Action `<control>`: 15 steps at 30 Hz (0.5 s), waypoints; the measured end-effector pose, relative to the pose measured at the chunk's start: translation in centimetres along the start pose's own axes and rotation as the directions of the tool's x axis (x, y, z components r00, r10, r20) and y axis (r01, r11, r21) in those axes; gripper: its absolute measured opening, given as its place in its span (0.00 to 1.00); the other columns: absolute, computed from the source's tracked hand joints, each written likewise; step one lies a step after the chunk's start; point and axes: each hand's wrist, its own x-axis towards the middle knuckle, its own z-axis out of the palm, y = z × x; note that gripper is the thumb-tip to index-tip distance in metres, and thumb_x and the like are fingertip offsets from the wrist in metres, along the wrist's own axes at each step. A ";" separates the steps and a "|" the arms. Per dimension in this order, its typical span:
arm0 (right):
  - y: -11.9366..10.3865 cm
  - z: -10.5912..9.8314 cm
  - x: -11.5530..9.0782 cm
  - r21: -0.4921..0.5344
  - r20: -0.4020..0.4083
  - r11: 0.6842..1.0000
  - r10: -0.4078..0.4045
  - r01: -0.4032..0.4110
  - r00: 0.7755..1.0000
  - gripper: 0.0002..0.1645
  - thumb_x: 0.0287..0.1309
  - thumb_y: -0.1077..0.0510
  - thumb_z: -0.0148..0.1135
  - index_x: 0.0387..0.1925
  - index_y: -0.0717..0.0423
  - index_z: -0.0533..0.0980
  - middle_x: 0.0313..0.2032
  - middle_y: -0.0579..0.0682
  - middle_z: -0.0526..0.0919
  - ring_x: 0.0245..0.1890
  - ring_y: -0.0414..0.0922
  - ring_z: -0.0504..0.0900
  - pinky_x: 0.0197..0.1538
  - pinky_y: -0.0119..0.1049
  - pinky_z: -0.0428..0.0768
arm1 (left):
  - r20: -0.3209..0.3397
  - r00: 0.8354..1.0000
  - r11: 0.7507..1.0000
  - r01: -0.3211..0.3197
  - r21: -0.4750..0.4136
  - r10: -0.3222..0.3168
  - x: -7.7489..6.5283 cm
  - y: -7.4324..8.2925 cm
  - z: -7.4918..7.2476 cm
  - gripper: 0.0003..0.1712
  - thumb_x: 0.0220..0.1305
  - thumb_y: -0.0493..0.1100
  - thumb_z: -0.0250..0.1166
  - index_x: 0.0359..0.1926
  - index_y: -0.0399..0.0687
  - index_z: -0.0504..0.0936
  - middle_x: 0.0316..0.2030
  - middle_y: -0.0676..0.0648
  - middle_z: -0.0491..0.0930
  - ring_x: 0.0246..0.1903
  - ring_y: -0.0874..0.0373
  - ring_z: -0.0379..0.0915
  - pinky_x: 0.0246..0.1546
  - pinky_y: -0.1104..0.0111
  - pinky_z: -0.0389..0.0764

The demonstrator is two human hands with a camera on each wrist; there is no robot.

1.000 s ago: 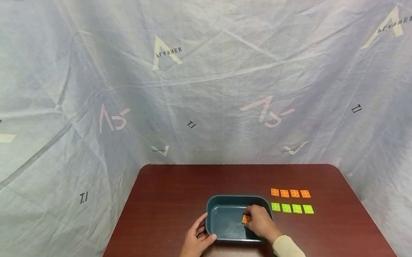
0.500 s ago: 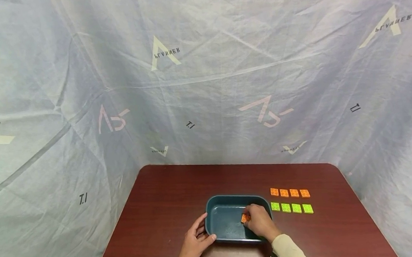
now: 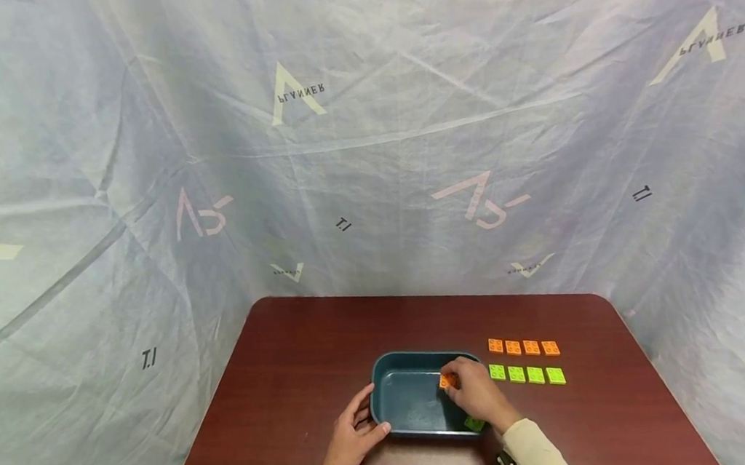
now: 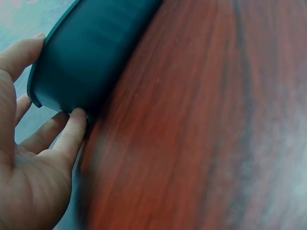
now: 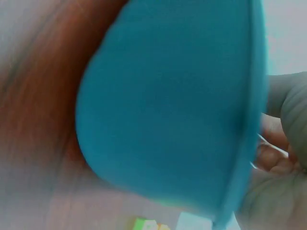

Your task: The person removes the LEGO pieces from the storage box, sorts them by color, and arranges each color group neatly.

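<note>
A dark teal rectangular tray (image 3: 421, 433) stands at the table's near side. My left hand (image 3: 354, 438) holds its left end, with the thumb at the near corner and fingers on the outer wall; the left wrist view shows fingertips (image 4: 78, 114) against that wall. My right hand (image 3: 480, 393) reaches over the tray's right end and pinches an orange toy building block (image 3: 445, 381) by its right side, partly covering it. Beneath the wrist, a green building block (image 3: 474, 424) lies in the tray's near right corner. In the right wrist view the tray wall (image 5: 168, 100) hides the held block.
Right of the tray, a row of several orange blocks (image 3: 531, 348) lies behind a row of several green blocks (image 3: 535, 376) on the dark red table (image 3: 315, 339). A pale printed cloth (image 3: 366, 153) hangs around the table's back and sides.
My right hand has moved a little away from me with the orange block, from near the tray's middle toward its far wall. The green block in the corner now shows. My left hand stays put.
</note>
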 end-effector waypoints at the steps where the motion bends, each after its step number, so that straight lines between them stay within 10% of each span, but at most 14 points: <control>1: 0.0 -0.2 0.0 -0.002 -0.001 1.000 0.011 -0.011 1.000 0.17 0.59 0.65 0.77 0.50 0.58 0.86 0.44 0.47 0.85 0.39 0.41 0.82 0.40 0.35 0.85 | -0.001 1.000 1.000 -0.002 0.002 0.002 0.0 0.0 0.0 0.47 0.64 0.40 0.77 0.80 0.50 0.66 0.68 0.29 0.74 0.64 0.35 0.77 0.53 0.70 0.85; 15: 1.4 -3.8 0.1 -0.056 -0.088 0.998 0.026 -0.031 0.996 0.22 0.59 0.67 0.76 0.55 0.56 0.85 0.48 0.48 0.86 0.38 0.39 0.81 0.44 0.41 0.86 | 0.001 1.000 1.000 0.013 0.008 -0.013 0.0 0.0 -0.1 0.46 0.66 0.39 0.76 0.81 0.50 0.65 0.69 0.31 0.74 0.64 0.37 0.77 0.54 0.70 0.85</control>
